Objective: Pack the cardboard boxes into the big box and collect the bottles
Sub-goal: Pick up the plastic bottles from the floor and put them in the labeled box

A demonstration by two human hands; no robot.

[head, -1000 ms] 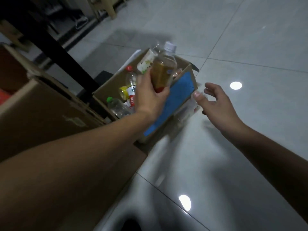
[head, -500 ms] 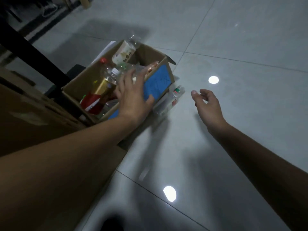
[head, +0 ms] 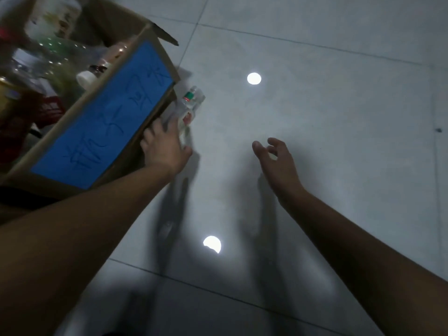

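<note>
A cardboard box (head: 155,42) with a blue panel on its side stands on the floor at the upper left, holding several bottles (head: 60,59). A clear plastic bottle (head: 190,105) with a red and green label lies on the floor against the box's near corner. My left hand (head: 164,146) lies on the lower part of this bottle, fingers curled around it. Over bare floor to the right hovers my right hand (head: 276,158), fingers apart and holding nothing.
Grey glossy floor tiles (head: 315,117) fill the right and bottom, with two bright light reflections. The edge of another brown cardboard box (head: 9,214) shows at the far left below the blue-panelled one.
My left hand let go of the amber bottle into the box, then dropped down to the clear bottle on the floor beside it. The view moved closer to the box.
</note>
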